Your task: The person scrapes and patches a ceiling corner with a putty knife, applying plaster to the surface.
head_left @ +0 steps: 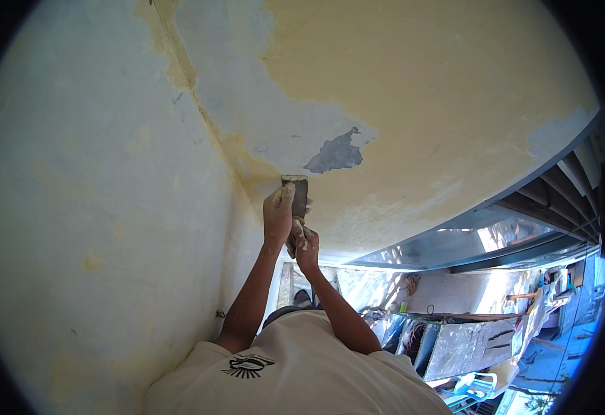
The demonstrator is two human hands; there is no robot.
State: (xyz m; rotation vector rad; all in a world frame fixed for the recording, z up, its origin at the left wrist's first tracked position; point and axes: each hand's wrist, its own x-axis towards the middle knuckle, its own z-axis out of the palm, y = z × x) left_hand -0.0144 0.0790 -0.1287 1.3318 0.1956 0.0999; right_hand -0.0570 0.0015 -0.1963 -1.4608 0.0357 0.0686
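Observation:
Both my hands are raised together against the painted wall (413, 104), near the corner. Between them is a scraper with a broad dark blade (298, 200), its pale-smeared edge at the top, close to the wall. My left hand (277, 220) grips the blade's side, with the thumb laid along its face. Lower down, my right hand (307, 249) is closed around the handle, which its fingers mostly hide. Whitish residue marks the fingers. Just above the blade lies a bare grey patch (337, 153) with ragged edges, ringed by white and yellow coating.
A pale side wall (109, 207) fills the left and meets the painted wall at a cracked corner line (202, 111). At right are a metal-framed window (482, 235) and dark louvres (558, 187). Low right stand a worn panel (468, 346) and a light blue chair (475, 385).

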